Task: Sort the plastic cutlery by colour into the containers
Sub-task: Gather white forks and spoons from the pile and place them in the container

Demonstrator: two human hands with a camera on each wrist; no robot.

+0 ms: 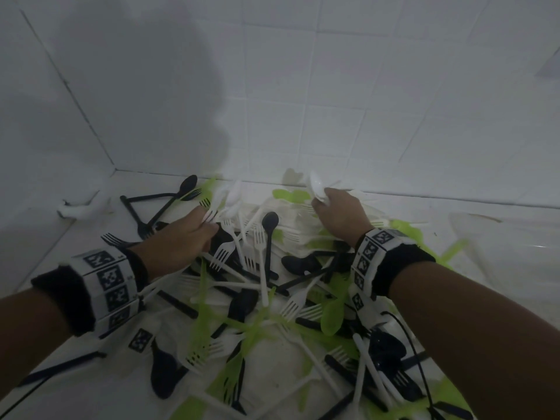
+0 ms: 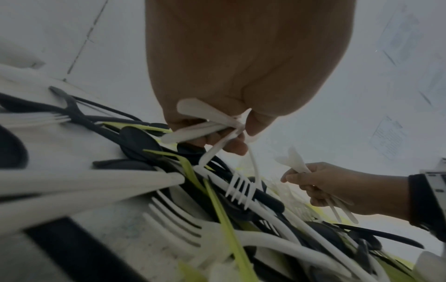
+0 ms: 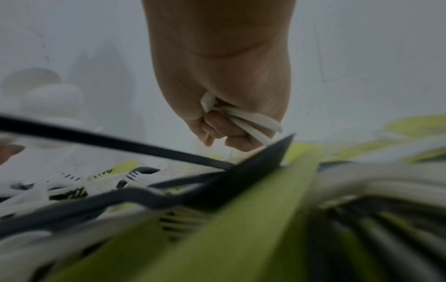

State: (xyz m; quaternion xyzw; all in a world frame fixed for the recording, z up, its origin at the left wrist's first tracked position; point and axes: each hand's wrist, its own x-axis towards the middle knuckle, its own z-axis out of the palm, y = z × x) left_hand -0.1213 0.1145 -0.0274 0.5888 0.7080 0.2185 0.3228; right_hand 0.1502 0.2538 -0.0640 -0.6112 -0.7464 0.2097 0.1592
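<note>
Foreground green and black cutlery (image 3: 241,219) smeared by blur in right wrist view, heap (image 1: 272,344) cut off at bottom edge, right hand (image 1: 339,213) hiding white handles.

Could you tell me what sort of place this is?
Probably a tiled corner of a room, perhaps a bathroom or utility area: white tiled walls meet a white tiled floor, where mixed plastic cutlery lies heaped.

White tiled floor (image 1: 75,244) under heaped white, black, green cutlery (image 1: 260,298)
</note>
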